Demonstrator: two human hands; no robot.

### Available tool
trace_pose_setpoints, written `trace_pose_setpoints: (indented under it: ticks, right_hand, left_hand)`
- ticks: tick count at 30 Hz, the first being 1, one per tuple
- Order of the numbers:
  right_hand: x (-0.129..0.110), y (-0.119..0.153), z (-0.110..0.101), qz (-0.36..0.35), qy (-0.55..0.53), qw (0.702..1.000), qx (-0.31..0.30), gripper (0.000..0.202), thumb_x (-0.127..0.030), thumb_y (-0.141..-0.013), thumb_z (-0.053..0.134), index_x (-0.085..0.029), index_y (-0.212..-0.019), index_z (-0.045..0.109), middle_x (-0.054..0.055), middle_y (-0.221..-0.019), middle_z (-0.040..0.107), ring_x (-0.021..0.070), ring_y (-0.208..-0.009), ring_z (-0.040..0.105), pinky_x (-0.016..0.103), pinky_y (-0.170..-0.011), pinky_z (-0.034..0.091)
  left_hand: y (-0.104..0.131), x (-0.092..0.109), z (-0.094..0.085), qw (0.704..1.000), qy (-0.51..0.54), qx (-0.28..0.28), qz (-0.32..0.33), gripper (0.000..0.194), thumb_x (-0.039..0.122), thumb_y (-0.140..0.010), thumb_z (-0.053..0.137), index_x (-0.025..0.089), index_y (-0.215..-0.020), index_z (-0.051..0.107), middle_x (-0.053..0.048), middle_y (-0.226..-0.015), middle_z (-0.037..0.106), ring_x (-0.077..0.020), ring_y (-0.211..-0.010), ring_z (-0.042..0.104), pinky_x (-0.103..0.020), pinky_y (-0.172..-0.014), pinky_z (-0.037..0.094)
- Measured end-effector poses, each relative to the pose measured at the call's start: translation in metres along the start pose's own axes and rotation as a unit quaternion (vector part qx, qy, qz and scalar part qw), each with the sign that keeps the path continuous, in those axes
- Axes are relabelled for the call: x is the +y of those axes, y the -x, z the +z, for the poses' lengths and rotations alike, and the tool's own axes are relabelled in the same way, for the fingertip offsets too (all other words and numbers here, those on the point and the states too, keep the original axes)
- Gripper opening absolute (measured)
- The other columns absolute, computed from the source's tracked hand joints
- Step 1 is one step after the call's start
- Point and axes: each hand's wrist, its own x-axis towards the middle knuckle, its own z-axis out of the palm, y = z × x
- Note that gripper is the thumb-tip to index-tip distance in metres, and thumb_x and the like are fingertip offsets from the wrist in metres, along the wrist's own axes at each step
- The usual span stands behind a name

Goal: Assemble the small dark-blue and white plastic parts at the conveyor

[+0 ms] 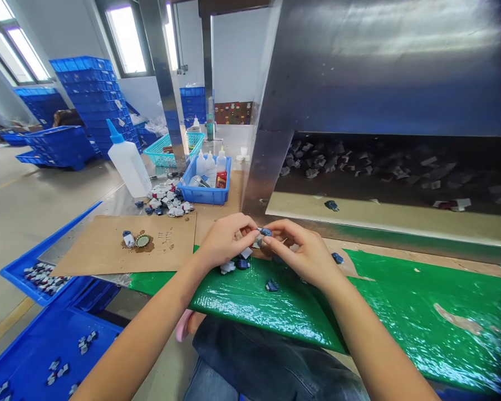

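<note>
My left hand [227,239] and my right hand [303,253] meet fingertip to fingertip above the near edge of a green-covered bench [250,298]. Between them is a small dark blue moulded piece [266,231]. The right thumb and forefinger pinch its blue body, while the left fingertips close on a thin pale bit at its left end. Below my left wrist lie a white-and-grey piece [227,267] and a dark blue piece [242,263]. Another dark blue piece [271,285] rests on the green cover, and one more [338,258] sits right of my right hand.
Cardboard [100,245] at left carries a bottle cap [142,240] in a brown stain. Behind it stand a white squeeze bottle [129,164], a heap of pieces [169,196] and a blue basket [206,194]. A metal hood [384,72] overhangs scattered pieces. Blue trays [45,356] lie lower left.
</note>
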Motion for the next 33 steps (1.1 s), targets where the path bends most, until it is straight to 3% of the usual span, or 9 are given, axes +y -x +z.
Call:
trace_pose_setpoints:
  ticks: [8,14,18,25,33]
  right_hand:
    - [-0.0002,0.0007,-0.0004,0.002,0.005,1.000,-0.003,0.017,-0.032,-0.079,0.055,-0.018,-0.088,0.058,0.002,-0.070,0.065,0.0125,-0.056,0.055,0.023,-0.050,0.043]
    - [-0.0019,0.0006,-0.0015,-0.006,0.024,0.999,0.025,0.018,-0.035,-0.081,0.055,-0.019,-0.088,0.060,0.002,-0.071,0.066,0.0123,-0.055,0.055,0.022,-0.049,0.041]
    - [-0.0012,0.0010,-0.0019,-0.011,0.027,0.999,0.018,0.018,-0.034,-0.081,0.055,-0.019,-0.088,0.061,0.002,-0.073,0.066,0.0128,-0.057,0.056,0.023,-0.051,0.042]
    - [0.0001,0.0001,-0.0008,-0.011,0.036,0.999,0.007,0.017,-0.033,-0.079,0.055,-0.019,-0.087,0.060,0.001,-0.070,0.064,0.0124,-0.055,0.055,0.023,-0.050,0.041]
    - [-0.0019,0.0006,-0.0017,-0.001,0.028,1.000,0.005,0.016,-0.033,-0.080,0.055,-0.019,-0.086,0.059,0.001,-0.068,0.064,0.0135,-0.055,0.056,0.024,-0.050,0.042]
  left_hand:
    - [0.0002,0.0018,-0.0016,1.000,0.023,-0.019,0.001,0.008,0.019,-0.079,0.052,0.016,-0.072,0.055,0.003,-0.067,0.053,-0.0089,-0.062,0.051,-0.019,-0.057,0.039]
    - [-0.0001,-0.0001,0.0008,0.998,0.055,-0.016,-0.021,0.013,0.029,-0.081,0.055,0.017,-0.083,0.059,0.000,-0.076,0.060,-0.0111,-0.068,0.056,-0.021,-0.062,0.044]
    - [-0.0003,-0.0003,0.0012,0.999,0.037,-0.016,-0.015,0.014,0.026,-0.081,0.053,0.018,-0.090,0.061,-0.001,-0.082,0.062,-0.0124,-0.072,0.057,-0.022,-0.064,0.045]
    - [0.0000,-0.0004,-0.0007,0.999,0.036,-0.019,-0.011,0.009,0.021,-0.081,0.054,0.016,-0.077,0.061,0.000,-0.074,0.060,-0.0108,-0.067,0.056,-0.020,-0.059,0.042]
    - [0.0000,0.0000,-0.0003,0.999,0.032,-0.011,-0.016,0.009,0.021,-0.080,0.055,0.016,-0.076,0.062,0.001,-0.072,0.060,-0.0106,-0.066,0.056,-0.020,-0.060,0.043]
